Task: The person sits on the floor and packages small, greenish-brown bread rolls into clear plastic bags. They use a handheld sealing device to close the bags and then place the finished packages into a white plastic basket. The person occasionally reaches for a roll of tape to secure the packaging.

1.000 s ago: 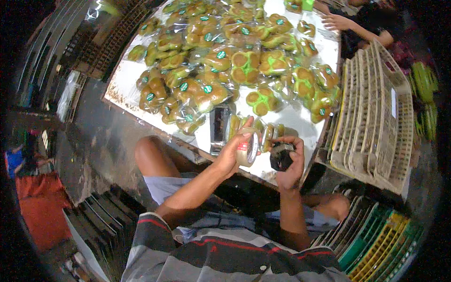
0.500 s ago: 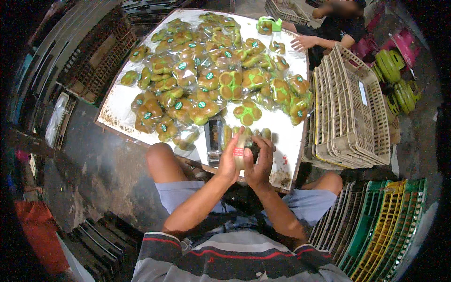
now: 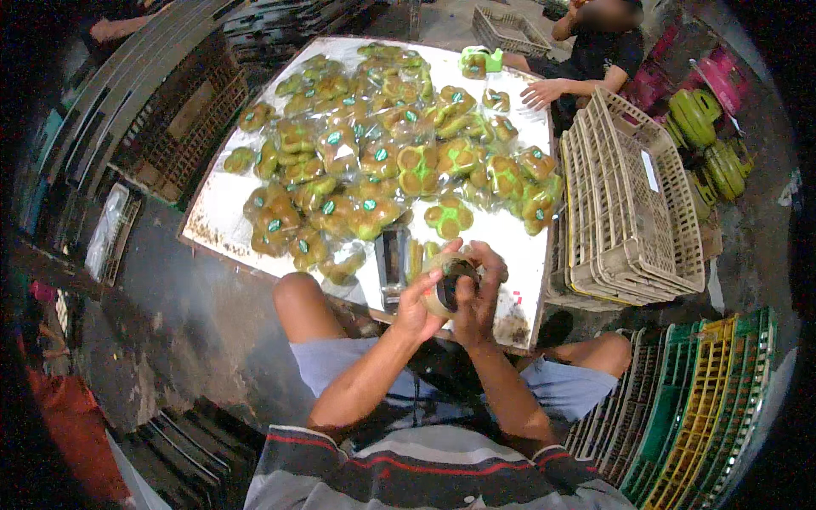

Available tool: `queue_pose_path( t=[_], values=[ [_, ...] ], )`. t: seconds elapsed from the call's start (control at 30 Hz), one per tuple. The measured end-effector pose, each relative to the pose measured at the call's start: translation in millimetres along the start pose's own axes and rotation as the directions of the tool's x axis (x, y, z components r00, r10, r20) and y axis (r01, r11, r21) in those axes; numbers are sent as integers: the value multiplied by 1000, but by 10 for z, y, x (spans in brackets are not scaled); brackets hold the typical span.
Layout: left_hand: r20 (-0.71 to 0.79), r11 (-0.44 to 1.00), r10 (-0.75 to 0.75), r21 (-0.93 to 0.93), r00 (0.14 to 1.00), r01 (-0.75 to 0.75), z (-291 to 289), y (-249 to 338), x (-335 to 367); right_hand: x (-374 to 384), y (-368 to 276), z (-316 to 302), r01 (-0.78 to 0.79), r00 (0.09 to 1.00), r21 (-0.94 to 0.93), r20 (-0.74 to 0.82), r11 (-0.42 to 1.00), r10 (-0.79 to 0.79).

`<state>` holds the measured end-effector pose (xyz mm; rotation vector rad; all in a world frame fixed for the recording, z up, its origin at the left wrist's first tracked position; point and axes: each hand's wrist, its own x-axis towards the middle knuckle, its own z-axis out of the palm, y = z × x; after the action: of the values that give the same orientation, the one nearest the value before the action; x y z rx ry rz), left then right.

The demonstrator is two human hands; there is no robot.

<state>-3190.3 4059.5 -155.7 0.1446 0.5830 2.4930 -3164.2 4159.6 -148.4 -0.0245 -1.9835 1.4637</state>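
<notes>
A thick roll of clear tape (image 3: 443,295) with a dark middle is held up over the near edge of the white table (image 3: 217,217). My left hand (image 3: 416,308) wraps its left side, and my right hand (image 3: 478,308) grips it from the right, thumb against the dark middle. Just left of my hands stands a black tape dispenser (image 3: 392,263). An unstickered clover-shaped green and brown bread (image 3: 449,218) lies beyond them. Behind my hands, elongated greenish pieces (image 3: 415,257) are partly hidden. Farther back spreads a pile of bagged breads (image 3: 365,140), many with round green stickers.
A stack of beige plastic crates (image 3: 633,204) stands against the table's right side. Green and yellow crates (image 3: 693,399) are at lower right. At the far right corner, a co-worker's hand (image 3: 544,92) rests on the table near a light-green tape dispenser (image 3: 483,59). Dark racks line the left.
The tape roll has turned in my hands, so more of its dark middle shows. My right hand has shifted on it. The whole view has moved slightly.
</notes>
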Motion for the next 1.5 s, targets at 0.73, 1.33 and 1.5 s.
queue_pose_path(
  t=[0.73,1.33,1.5],
  values=[
    [-44,975,77,211,996,-66,-51,52,154,-16,52,-579,-681,704,308,527,664,476],
    [291,101,301,937,908,-334,160,236,-181,49,-92,-719,-660,629,173,659,731,412],
    [296,28,312,947,903,-320,175,243,-191,47,-74,-497,-650,617,106,652,752,441]
  ],
)
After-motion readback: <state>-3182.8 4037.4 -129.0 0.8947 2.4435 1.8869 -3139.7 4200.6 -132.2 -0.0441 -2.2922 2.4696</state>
